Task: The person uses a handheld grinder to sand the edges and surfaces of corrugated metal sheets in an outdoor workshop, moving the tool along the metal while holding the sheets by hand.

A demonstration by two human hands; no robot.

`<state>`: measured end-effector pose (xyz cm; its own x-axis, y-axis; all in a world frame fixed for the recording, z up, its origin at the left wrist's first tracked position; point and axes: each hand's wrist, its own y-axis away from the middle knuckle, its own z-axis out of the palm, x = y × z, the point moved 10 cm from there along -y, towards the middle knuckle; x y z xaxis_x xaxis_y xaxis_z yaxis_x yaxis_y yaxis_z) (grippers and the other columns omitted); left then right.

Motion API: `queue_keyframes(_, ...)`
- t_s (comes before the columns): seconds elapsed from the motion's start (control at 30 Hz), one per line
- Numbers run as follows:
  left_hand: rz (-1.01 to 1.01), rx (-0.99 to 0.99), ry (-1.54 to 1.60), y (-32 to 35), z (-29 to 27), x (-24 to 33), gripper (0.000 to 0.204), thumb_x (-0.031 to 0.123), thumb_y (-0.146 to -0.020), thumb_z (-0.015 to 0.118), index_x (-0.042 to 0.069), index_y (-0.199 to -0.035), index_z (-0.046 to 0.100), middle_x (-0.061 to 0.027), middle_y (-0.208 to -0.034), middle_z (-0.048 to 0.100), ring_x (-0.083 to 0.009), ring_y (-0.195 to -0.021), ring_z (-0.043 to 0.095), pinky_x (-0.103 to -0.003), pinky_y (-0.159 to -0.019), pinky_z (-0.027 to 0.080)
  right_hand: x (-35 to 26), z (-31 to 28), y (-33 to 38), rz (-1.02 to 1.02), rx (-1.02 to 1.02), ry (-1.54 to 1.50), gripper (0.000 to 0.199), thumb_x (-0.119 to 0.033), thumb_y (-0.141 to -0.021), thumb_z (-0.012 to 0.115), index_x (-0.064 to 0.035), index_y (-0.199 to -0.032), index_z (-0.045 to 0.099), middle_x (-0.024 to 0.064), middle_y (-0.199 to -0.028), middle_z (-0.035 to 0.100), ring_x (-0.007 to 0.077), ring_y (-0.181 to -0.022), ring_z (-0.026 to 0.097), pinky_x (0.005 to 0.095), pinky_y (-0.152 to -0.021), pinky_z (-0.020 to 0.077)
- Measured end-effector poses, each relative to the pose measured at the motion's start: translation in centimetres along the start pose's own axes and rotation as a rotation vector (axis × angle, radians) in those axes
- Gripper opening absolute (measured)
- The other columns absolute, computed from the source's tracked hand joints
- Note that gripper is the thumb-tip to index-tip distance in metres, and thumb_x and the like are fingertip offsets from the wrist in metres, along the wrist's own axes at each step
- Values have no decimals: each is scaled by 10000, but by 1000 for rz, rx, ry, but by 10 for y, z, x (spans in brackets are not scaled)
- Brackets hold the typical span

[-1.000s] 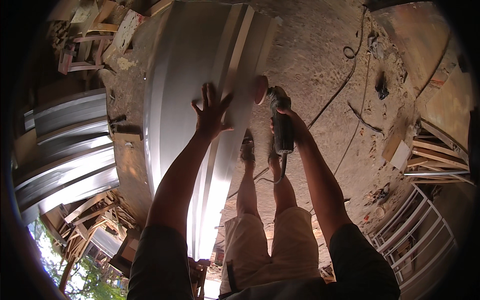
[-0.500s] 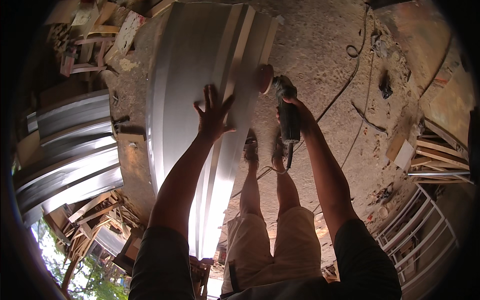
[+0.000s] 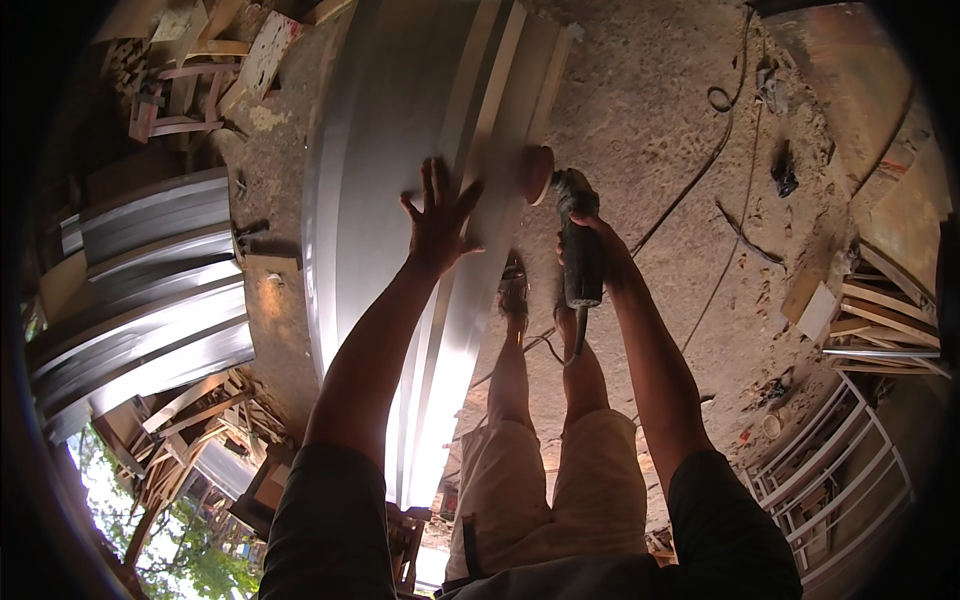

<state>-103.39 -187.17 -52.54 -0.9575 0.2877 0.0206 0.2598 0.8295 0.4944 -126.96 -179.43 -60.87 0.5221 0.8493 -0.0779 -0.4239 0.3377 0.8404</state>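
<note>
A long grey panel with lengthwise ridges [image 3: 390, 130] stretches away in front of me, its near part shining with light. Flat on its surface lies my left hand [image 3: 438, 228], fingers spread. My right hand [image 3: 588, 240] is wrapped round the dark body of an angle grinder [image 3: 582, 272]. The grinder's reddish disc [image 3: 538, 174] is at the panel's right edge; it is blurred, and I cannot tell whether it touches. A cord runs down from the tool's rear end.
Similar shiny panels [image 3: 160, 290] are stacked at the left. Wood scraps [image 3: 205, 425] lie below them, and a small wooden frame [image 3: 185, 100] stands far left. A black cable [image 3: 690, 180] trails over the rough floor. At right are wood strips [image 3: 885, 305] and a white slatted frame [image 3: 830, 480].
The grinder and my right hand have moved slightly nearer along the panel's edge. My left hand remains spread on the panel. The whole view has shifted a little.
</note>
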Motion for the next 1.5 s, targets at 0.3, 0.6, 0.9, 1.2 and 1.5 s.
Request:
queue_keyframes(0.3,-16,-32,12,2,1,1,1272,659,-611,874,350,-1648,206,-334,-1682,-79,-506,-1569,-70,-855,-1053,259,28,-5,17,25,45,30,540,-352,-830,807,5,-1161,574,141,-881,682,254,-716,708,376,-686,614)
queue_keyframes(0.6,-21,-65,-48,0,0,0,1266,695,-627,849,369,-1655,186,-339,-1679,-73,-510,-1569,-51,-842,-1058,278,74,-15,36,99,79,77,518,-432,-837,775,12,-1059,626,110,-827,682,224,-681,691,354,-666,603)
queue_keyframes(0.9,-6,15,-68,-1,-1,2,1259,704,-612,852,340,-1640,223,-359,-1669,-23,-535,-1560,-6,-844,-1028,318,105,-6,61,93,91,39,504,-397,-841,784,-11,-1118,618,118,-883,697,233,-707,709,369,-663,614)
queue_keyframes(1.2,-4,16,-93,0,0,4,1211,746,-640,810,354,-1634,241,-371,-1661,18,-541,-1558,32,-844,-1017,319,141,-6,68,165,8,-5,500,-365,-843,782,-5,-1143,608,121,-884,699,230,-722,715,375,-676,620)
queue_keyframes(1.5,6,33,-82,0,5,5,1256,740,-620,829,371,-1646,204,-338,-1681,-25,-507,-1572,-21,-843,-1023,296,175,-21,75,197,68,-27,469,-347,-881,756,-8,-1160,593,129,-881,698,237,-727,718,365,-680,623)
